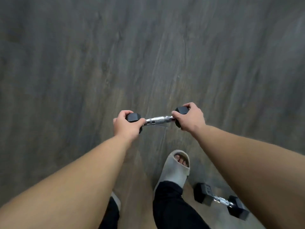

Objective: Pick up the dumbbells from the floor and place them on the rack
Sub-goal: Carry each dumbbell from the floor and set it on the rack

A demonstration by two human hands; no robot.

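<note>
Head view: both hands grip one dumbbell (157, 119) held level above the wood-grain floor (148, 55), left hand (127, 125) wrapped around its black hex head at 9 o'clock, right hand (189, 117) around the head at 3 o'clock, chrome handle bare between them. A second dumbbell (221, 201) lies on the floor at 5 o'clock, just beside a foot in a grey slide sandal (175, 169).
</note>
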